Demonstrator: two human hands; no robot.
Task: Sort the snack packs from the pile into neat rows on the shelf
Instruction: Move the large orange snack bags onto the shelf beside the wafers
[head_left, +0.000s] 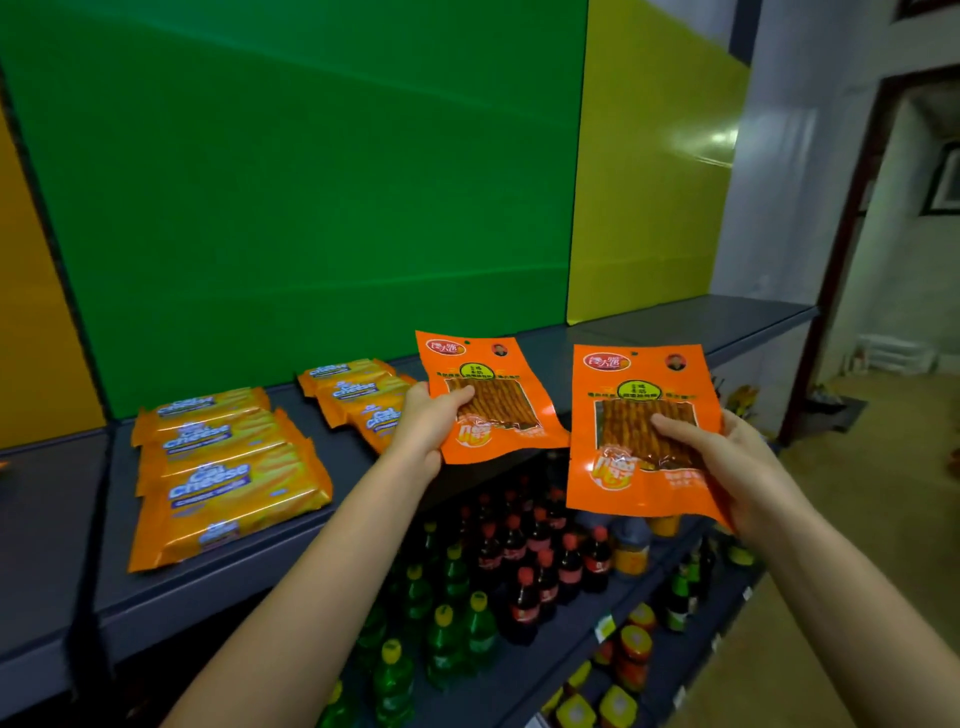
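Observation:
My left hand (426, 423) grips an orange spicy-strip pack (488, 364) by its lower left corner, holding it over the front edge of the grey shelf (218, 582). My right hand (727, 462) holds a second, identical orange pack (631, 410) further right, out in front of the shelf, thumb on its clear window. On the shelf lie two rows of yellow-orange Cal Cheese wafer packs: a near row (228, 478) at the left and a second row (358, 389) behind my left hand, partly hidden by it.
Green (291, 182) and yellow (649, 182) panels back the shelf. Its right stretch (701, 322) is bare. Lower shelves hold several cola bottles (524, 561), green bottles (447, 639) and jars (631, 654). A doorway (893, 260) and floor lie to the right.

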